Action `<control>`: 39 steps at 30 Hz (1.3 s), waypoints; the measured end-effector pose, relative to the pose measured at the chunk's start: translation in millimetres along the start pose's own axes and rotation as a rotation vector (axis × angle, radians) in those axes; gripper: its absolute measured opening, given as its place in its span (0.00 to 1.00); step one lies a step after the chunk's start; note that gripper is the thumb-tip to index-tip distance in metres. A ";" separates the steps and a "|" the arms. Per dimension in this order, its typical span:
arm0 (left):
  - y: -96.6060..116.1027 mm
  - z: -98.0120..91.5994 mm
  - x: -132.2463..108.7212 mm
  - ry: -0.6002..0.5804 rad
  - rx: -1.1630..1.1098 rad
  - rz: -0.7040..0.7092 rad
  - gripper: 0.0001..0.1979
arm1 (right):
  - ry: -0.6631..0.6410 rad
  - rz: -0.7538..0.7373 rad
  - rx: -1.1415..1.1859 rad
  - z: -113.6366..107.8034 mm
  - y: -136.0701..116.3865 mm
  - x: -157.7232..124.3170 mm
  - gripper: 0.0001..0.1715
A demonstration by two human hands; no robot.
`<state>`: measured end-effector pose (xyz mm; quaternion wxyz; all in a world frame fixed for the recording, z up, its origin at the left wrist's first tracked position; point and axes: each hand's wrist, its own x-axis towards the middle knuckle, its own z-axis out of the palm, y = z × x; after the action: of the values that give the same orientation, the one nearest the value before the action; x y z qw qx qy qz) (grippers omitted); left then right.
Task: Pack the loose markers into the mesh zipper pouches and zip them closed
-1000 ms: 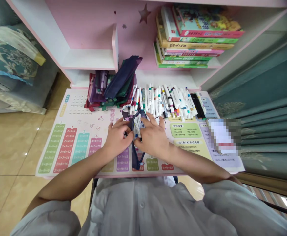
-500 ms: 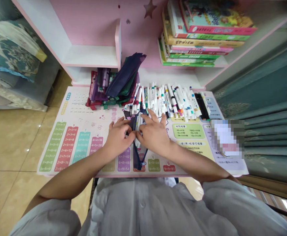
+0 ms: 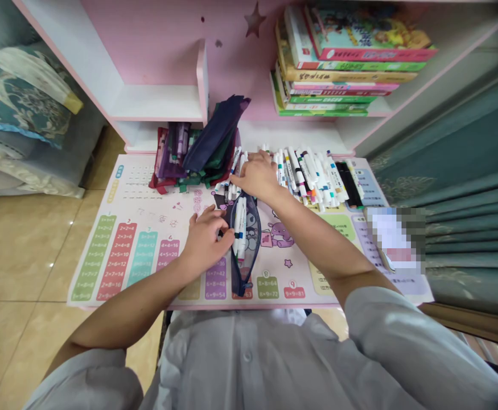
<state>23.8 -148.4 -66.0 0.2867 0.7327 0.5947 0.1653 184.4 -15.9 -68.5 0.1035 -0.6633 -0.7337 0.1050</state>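
A dark blue mesh zip pouch (image 3: 255, 259) lies unzipped on the desk in front of me, with white markers (image 3: 241, 228) inside it. My left hand (image 3: 208, 236) is at the pouch's left edge, thumb and fingers closed on its rim. Beyond the pouch, my right hand (image 3: 259, 173) reaches over the left part of a row of white markers (image 3: 312, 171). Its thumb is spread away from the fingers, and the fingertips are partly hidden among the markers.
Several dark mesh pouches (image 3: 214, 142) are piled at the back left, some with markers inside. Black markers (image 3: 348, 183) end the row on the right. A partly blurred phone-like object (image 3: 385, 236) lies at the right edge. Books (image 3: 338, 74) are stacked on the shelf.
My right hand has left the pouch and moved forward to the marker row. The pouch's opening and the markers inside now show more. My left hand has stayed at the pouch's edge.
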 end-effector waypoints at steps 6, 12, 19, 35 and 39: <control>-1.1 -0.1 0.1 0.005 0.006 0.003 0.09 | -0.042 0.057 -0.107 3.2 -1.8 14.3 0.31; -1.0 0.1 0.2 0.005 -0.001 0.008 0.09 | -0.063 0.116 -0.133 8.4 -0.7 23.6 0.35; -1.2 0.3 0.6 -0.002 -0.002 0.002 0.09 | -0.078 0.124 -0.164 8.5 -7.9 27.9 0.36; -1.5 2.1 0.9 0.012 -0.012 -0.004 0.09 | 0.184 -0.107 0.093 -50.7 -4.1 -87.0 0.10; -1.3 1.8 0.6 0.010 -0.023 -0.006 0.09 | 0.157 -0.276 0.122 -64.5 0.4 -140.2 0.13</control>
<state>24.0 -148.1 -68.3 0.2928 0.7268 0.5961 0.1750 217.3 -154.3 -8.8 0.2140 -0.5549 -0.7997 0.0821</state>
